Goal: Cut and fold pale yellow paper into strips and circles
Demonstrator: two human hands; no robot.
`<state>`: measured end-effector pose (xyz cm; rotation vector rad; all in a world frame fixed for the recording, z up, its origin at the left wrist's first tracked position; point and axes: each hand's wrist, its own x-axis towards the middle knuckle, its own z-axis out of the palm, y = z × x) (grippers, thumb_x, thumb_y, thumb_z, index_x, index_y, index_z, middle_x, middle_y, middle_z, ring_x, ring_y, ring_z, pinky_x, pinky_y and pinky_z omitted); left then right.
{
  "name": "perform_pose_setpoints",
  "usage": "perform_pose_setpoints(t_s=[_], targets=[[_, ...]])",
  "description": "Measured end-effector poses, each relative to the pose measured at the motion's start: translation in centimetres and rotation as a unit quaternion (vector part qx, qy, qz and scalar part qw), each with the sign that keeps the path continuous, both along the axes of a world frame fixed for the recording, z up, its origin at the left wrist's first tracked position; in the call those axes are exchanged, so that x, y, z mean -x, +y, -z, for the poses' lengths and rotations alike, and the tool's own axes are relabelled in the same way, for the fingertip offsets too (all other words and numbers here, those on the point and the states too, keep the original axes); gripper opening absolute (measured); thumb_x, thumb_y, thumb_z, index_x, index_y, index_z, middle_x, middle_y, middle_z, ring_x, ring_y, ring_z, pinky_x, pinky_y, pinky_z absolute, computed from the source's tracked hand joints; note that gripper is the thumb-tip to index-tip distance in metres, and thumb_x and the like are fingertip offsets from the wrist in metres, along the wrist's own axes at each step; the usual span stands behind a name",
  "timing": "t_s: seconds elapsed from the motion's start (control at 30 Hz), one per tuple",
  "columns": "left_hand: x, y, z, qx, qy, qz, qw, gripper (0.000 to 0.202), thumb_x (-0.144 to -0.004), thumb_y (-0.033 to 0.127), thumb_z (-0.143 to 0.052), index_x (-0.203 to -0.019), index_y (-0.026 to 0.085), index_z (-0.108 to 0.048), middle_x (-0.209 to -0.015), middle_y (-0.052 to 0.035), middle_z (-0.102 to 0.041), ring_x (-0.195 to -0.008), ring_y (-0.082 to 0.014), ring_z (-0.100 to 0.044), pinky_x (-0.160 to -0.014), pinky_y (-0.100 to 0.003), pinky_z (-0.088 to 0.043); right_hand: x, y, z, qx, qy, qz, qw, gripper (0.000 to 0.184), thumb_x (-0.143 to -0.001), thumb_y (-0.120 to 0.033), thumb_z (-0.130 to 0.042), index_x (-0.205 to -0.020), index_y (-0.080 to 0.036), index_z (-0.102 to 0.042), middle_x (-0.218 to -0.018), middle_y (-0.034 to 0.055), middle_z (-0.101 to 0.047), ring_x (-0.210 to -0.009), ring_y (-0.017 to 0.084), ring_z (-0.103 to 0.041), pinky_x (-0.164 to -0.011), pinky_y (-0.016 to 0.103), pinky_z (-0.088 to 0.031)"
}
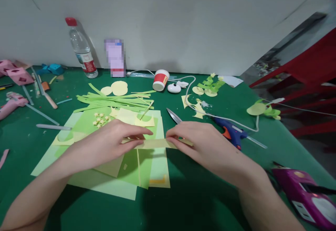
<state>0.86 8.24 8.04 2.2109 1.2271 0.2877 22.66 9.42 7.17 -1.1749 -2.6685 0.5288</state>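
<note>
A pale yellow paper strip (154, 144) is stretched level between my hands above the stacked sheets. Its left end sits at the thumb of my left hand (112, 138), with the index finger arched over it. Thumb and fingers of my right hand (199, 138) pinch the other end. Under my left hand lie light green paper sheets (105, 186) and cream paper pieces. Small folded paper stars (101, 119) are heaped just beyond it. Scissors (173, 114) point out past my right hand, their handles hidden by it.
Green paper strips (112, 101) and cream paper discs (119, 88) lie farther back. Near the wall are a water bottle (83, 54), a phone (115, 57) and a tipped paper cup (160, 79). A blue glue gun (231, 131), white cable (223, 118) and magenta device (301, 192) occupy the right.
</note>
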Motion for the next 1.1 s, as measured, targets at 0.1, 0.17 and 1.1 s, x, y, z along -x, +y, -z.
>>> perform_pose_setpoints(t_s=[0.1,0.17,1.1], targets=[[-1.1,-0.1,0.7,-0.003,-0.034,0.007,0.999,0.021,-0.085,0.025,-0.046,-0.095,0.024,-0.064,-0.087,0.0023,-0.069,-0.072,-0.0101,-0.061,-0.062,-0.018,-0.042,0.7,-0.2,0.2,0.023,0.006,-0.001,1.000,0.022,-0.086,-0.018,-0.039,-0.078,-0.018,-0.060,-0.074,0.0027,-0.062,-0.065,0.014,-0.057,-0.056,0.026,-0.039],[-1.8,-0.1,1.3,0.006,-0.053,0.003,0.999,0.020,-0.085,0.023,-0.045,-0.086,0.020,-0.066,-0.077,0.0014,-0.068,-0.064,-0.0095,-0.060,-0.059,-0.018,-0.041,1.1,-0.4,0.4,0.025,0.010,-0.004,1.000,0.022,-0.086,-0.018,-0.040,-0.077,-0.017,-0.060,-0.073,0.0024,-0.062,-0.063,0.014,-0.056,-0.055,0.025,-0.038],[3.6,4.3,0.1,0.028,0.057,-0.129,0.990,0.020,-0.074,0.032,-0.052,-0.075,0.018,-0.067,-0.068,0.0029,-0.068,-0.058,-0.0100,-0.057,-0.051,-0.016,-0.039,-7.8,2.2,-2.2,-0.230,-0.045,0.158,0.959,0.049,-0.085,-0.057,-0.022,-0.074,-0.022,-0.055,-0.056,-0.0004,-0.063,-0.040,0.014,-0.054,-0.039,0.024,-0.037]])
